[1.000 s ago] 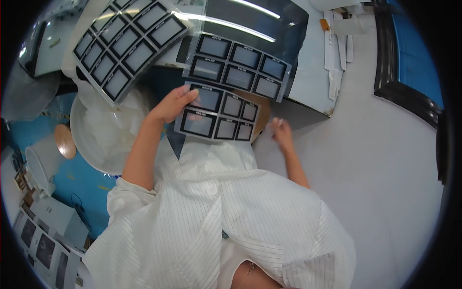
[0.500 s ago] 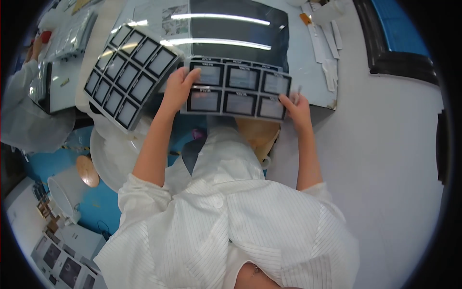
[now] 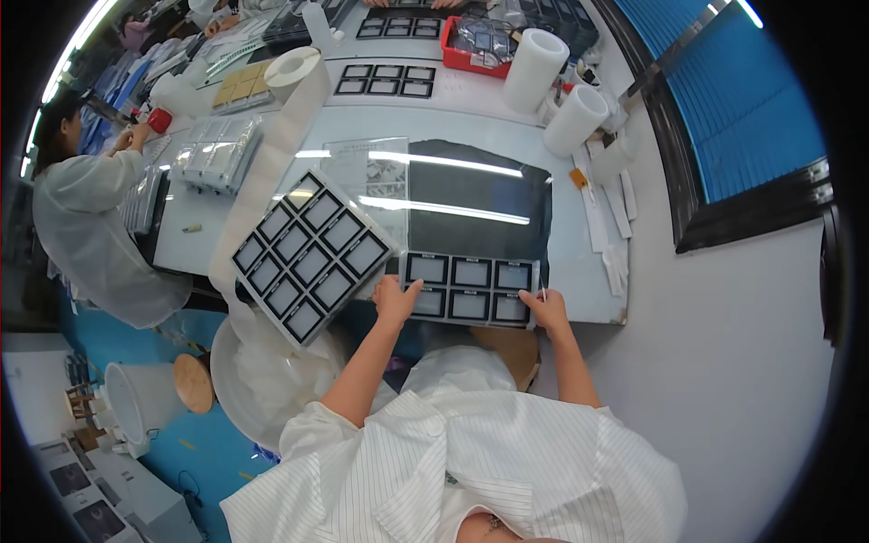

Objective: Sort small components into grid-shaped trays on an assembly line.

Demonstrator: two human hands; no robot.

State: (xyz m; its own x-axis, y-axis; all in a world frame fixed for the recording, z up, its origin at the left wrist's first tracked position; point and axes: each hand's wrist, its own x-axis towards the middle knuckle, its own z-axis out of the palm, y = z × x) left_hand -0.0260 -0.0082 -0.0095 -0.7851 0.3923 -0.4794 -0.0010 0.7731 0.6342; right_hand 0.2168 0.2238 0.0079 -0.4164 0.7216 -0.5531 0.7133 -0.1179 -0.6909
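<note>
A flat sheet of black-bordered rectangular panels [image 3: 471, 303] lies at the table's near edge, partly over a dark mat [image 3: 480, 199]. My left hand [image 3: 396, 301] pinches its left edge, thumb on top. My right hand [image 3: 550, 310] grips its right edge, thumb on the face. A thin, pale, pointed object [image 3: 544, 282] sticks up from the right fingers; its kind is too small to tell. To the left, a stack of similar black-framed panel sheets [image 3: 308, 258] lies askew, its near corner over the table edge.
White film rolls [image 3: 536, 68] stand beside a red tray [image 3: 471, 47]. More framed panels [image 3: 385, 80] lie across the table. A co-worker [image 3: 100, 199] sits at the left, and other hands work at the far end. A large white bin [image 3: 237, 385] holds pale film below the table.
My view has lifted, showing more of the far table. The held sheet has come down flatter onto the table edge, both hands still on its sides.
</note>
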